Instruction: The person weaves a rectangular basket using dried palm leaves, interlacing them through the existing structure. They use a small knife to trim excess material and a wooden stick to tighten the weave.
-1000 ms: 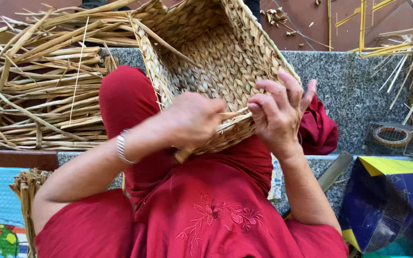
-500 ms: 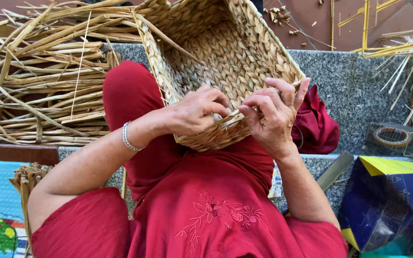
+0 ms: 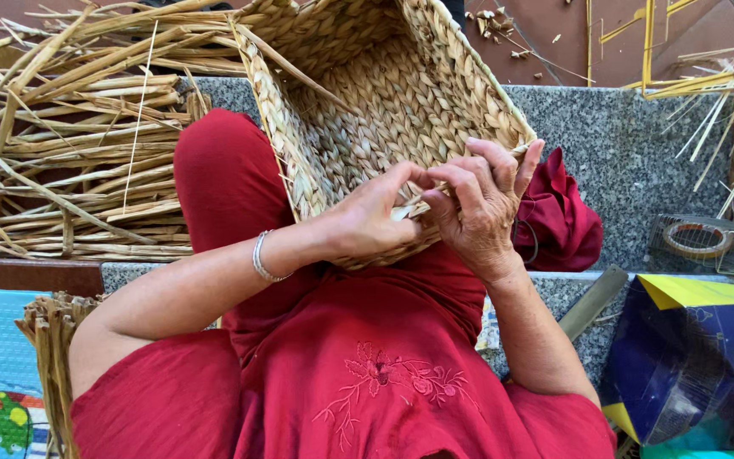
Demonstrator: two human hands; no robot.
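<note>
The woven basket (image 3: 384,110) is rectangular, tan, plaited from flat straw, open side facing the camera, resting tilted on the person's red-clad lap against the grey stone bench (image 3: 630,144). Left hand (image 3: 375,217) and right hand (image 3: 477,204) meet at the near rim, fingers pressed together, pinching a pale strand (image 3: 403,212). Compared with half a second earlier, the left hand's fingers have closed nearer the right hand; the basket is unmoved. Loose straw stalks (image 3: 70,153) lie left.
</note>
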